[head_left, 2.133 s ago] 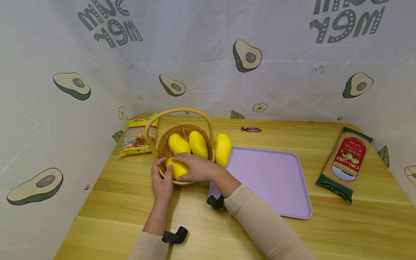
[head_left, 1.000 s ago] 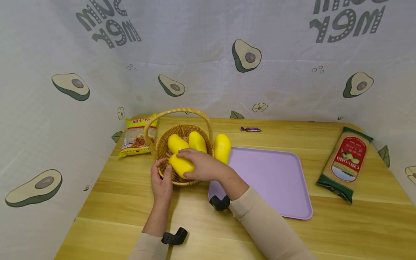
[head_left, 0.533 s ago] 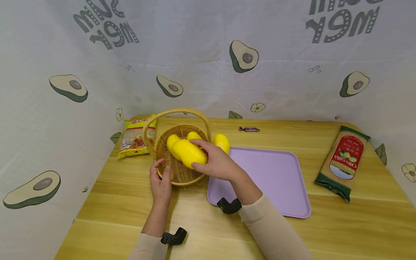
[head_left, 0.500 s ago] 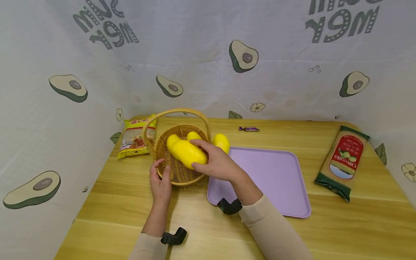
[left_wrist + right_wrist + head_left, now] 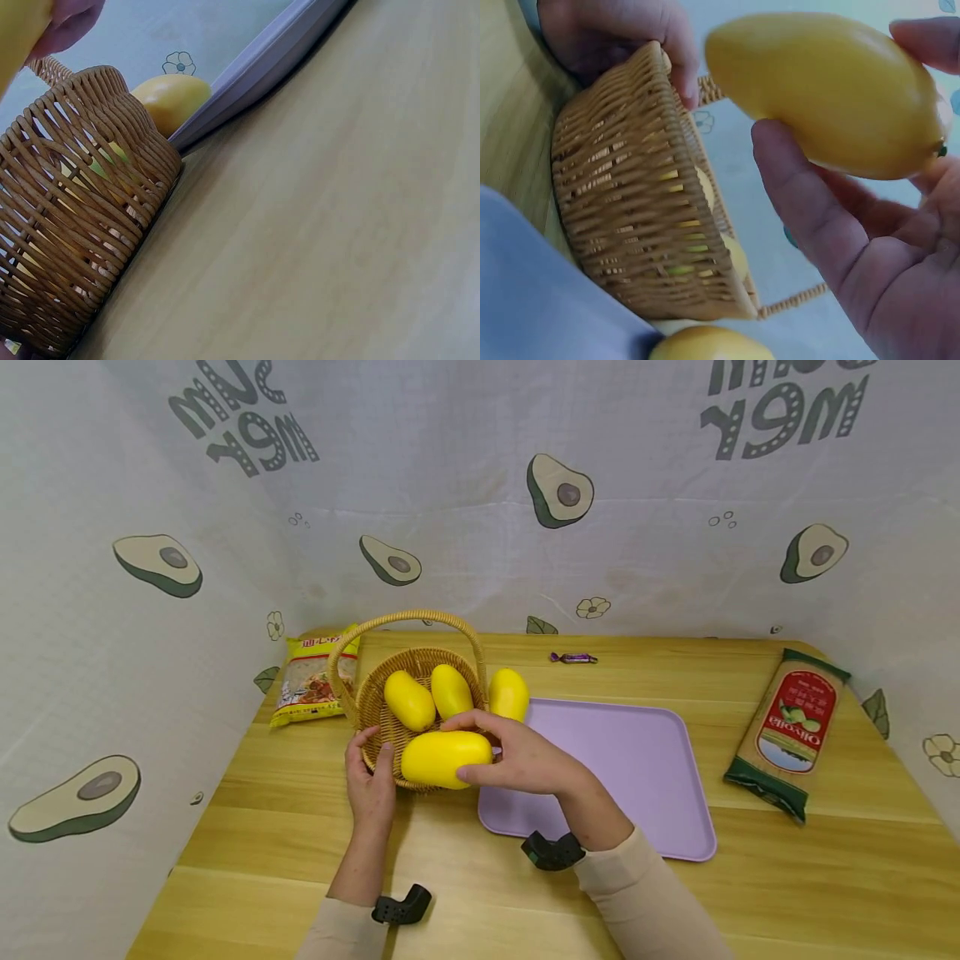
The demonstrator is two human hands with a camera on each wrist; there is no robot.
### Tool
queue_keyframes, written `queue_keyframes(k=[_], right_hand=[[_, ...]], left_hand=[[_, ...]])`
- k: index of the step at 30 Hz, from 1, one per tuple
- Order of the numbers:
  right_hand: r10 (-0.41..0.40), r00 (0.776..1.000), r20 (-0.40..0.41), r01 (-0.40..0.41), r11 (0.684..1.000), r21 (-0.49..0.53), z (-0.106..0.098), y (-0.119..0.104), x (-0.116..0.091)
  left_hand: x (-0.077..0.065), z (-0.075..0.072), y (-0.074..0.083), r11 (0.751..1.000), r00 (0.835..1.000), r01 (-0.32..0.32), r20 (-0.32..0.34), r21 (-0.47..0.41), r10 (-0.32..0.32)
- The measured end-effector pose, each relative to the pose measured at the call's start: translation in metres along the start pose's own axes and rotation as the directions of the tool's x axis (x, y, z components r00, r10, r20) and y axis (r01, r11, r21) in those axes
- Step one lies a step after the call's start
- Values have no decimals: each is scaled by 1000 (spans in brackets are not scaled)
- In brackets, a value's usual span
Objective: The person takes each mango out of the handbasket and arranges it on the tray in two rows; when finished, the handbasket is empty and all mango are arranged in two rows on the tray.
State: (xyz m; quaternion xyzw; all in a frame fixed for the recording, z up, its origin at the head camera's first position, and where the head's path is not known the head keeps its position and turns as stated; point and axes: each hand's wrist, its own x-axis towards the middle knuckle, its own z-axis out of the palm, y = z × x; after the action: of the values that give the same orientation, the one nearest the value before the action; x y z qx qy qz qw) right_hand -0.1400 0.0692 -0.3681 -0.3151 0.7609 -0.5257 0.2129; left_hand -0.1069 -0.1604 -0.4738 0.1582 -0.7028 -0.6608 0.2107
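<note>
In my right hand (image 5: pixel 525 760) I grip a yellow mango (image 5: pixel 438 758), thumb on its near side and fingers on its far side. It is above the near rim of the round wicker basket (image 5: pixel 637 195). The right wrist view shows this mango up off the other fruit. My left hand (image 5: pixel 371 789) holds the basket's near left rim, its fingers hooked over the edge. Inside the basket lie two more mangoes, a left one (image 5: pixel 409 702) and a right one (image 5: pixel 452 692). Another mango (image 5: pixel 510 695) sits outside, against the basket's right side.
A lilac tray (image 5: pixel 600 777) lies right of the basket, its left part under my right hand. Behind the basket's left side is a yellow food packet (image 5: pixel 311 681). A purple wrapped candy (image 5: pixel 573 658) is at the back, and a noodle packet (image 5: pixel 787 731) at far right.
My right hand has lifted the near mango up from inside the basket and brought it right and toward me, turning it sideways. My left hand has stayed at the rim.
</note>
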Motion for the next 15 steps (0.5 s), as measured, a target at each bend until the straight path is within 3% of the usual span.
queue_keyframes(k=[15], right_hand=[[56,996,64,-53,997,-47,-24,6,-28]], left_hand=[[0,0,0,1000,1000,-3,1,2,3]])
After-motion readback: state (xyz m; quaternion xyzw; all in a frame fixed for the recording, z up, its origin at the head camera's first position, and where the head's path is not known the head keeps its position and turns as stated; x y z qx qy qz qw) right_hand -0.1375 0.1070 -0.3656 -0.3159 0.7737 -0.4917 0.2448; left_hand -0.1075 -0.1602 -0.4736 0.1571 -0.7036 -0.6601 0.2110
